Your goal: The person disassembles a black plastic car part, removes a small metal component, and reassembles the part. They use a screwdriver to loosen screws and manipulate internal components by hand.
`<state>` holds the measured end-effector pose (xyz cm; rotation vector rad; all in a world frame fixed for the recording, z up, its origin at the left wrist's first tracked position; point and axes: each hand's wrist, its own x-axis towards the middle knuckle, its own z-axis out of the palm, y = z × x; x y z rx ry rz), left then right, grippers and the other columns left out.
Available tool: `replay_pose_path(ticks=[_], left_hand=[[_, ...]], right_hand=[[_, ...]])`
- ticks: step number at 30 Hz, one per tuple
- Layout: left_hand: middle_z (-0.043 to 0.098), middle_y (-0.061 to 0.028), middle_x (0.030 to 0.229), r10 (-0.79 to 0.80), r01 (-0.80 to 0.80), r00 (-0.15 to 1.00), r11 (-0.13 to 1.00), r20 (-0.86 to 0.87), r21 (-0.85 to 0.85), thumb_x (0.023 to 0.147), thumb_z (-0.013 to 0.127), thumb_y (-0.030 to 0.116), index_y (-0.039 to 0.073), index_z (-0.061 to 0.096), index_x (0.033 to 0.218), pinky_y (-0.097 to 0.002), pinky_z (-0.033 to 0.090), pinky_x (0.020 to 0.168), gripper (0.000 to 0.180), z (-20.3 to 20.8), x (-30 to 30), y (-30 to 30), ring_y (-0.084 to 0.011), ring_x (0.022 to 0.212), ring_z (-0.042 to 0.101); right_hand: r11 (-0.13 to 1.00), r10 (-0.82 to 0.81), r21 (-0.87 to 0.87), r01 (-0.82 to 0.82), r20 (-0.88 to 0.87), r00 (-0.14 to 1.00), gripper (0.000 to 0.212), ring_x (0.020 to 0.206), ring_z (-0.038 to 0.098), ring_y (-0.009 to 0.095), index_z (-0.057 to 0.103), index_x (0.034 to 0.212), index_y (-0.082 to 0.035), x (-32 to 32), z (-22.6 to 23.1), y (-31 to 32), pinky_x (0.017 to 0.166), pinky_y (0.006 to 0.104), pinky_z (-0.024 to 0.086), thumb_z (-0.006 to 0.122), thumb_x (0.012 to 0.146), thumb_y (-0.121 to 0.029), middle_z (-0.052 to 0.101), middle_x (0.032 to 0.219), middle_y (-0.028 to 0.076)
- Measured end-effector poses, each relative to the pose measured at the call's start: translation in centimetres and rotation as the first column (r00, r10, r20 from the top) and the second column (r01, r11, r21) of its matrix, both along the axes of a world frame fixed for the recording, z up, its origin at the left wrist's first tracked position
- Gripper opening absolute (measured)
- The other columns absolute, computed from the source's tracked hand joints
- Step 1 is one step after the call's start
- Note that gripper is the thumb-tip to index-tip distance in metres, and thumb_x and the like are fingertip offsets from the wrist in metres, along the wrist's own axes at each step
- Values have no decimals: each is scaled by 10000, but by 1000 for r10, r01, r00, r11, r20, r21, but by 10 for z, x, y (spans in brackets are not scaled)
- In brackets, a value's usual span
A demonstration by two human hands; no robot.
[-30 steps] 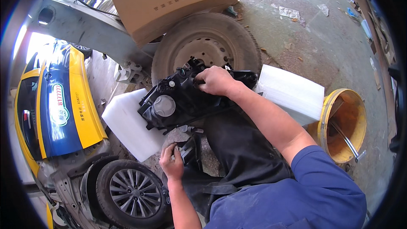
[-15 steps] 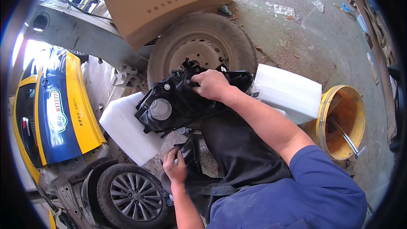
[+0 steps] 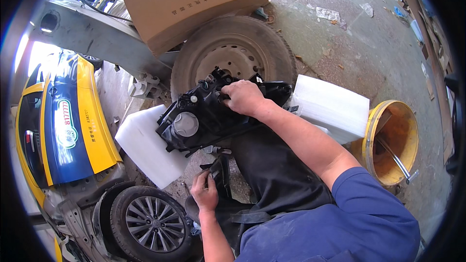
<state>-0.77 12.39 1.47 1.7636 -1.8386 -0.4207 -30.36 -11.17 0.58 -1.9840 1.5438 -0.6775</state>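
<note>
A black car headlight housing (image 3: 204,116) lies back side up across two white foam blocks (image 3: 145,148), just in front of a bare spare tyre (image 3: 233,56). My right hand (image 3: 242,98) rests on top of the housing's rear and grips it. Lower down, my left hand (image 3: 206,193) is closed around a small black part (image 3: 221,174) near my dark trouser leg (image 3: 272,174). What the small part is cannot be made out.
A cardboard box (image 3: 194,0) leans on the tyre. A yellow and blue car body panel (image 3: 68,121) lies at left, an alloy wheel (image 3: 150,225) at lower left. A yellow bucket (image 3: 393,140) with a metal tool stands at right on the concrete floor.
The view has shifted slightly. My right hand stays on the headlight housing; my left hand has moved a little right and closed on the small black part.
</note>
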Motion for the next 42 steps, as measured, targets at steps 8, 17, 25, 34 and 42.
replay_pose_path(ticks=[8, 17, 25, 34, 42], left_hand=[[819, -211, 1191, -57, 56, 998, 992, -3, -116, 989, 744, -24, -28, 805, 1140, -459, 625, 995, 162, 32, -15, -52, -399, 1086, 797], [621, -260, 1615, -29, 99, 966, 960, 257, -262, 974, 851, 153, -21, 633, 1518, -526, 422, 1299, 611, 54, -28, -163, -453, 1521, 548], [231, -263, 1869, -57, 67, 939, 998, 339, -18, 836, 994, 271, 17, 359, 1742, -567, 247, 1409, 1135, 36, -24, -179, -503, 1701, 252], [233, -265, 1859, -83, 93, 938, 996, 337, -14, 876, 946, 234, 47, 418, 1725, -577, 251, 1402, 1017, 35, -19, -181, -510, 1689, 261], [250, -269, 1847, -78, 90, 946, 996, 314, -21, 860, 958, 201, 33, 446, 1698, -590, 261, 1396, 996, 36, -22, -180, -524, 1682, 260]], right_hand=[[1000, -17, 7, 17, 50, 999, 278, 1150, 781, 418, 840, 1117, -96, -2, -2, -2, 1024, 549, 616, 807, 941, -309, 837, 1125, 182], [998, -34, 47, 32, 34, 999, 322, 1153, 783, 401, 855, 1175, -98, 1, 2, -3, 1049, 525, 603, 834, 912, -282, 845, 1155, 173], [998, -38, 50, 34, 86, 996, 344, 1144, 787, 406, 870, 1201, -110, 1, 4, -4, 1029, 518, 612, 824, 885, -239, 845, 1145, 180], [997, -37, 70, 30, 100, 994, 329, 1129, 789, 411, 878, 1190, -123, 1, 7, -6, 1028, 512, 614, 818, 885, -232, 843, 1147, 189], [996, -69, 70, 61, 107, 992, 311, 1118, 794, 406, 879, 1172, -104, 3, 9, -2, 1024, 508, 618, 828, 906, -259, 845, 1137, 189]])
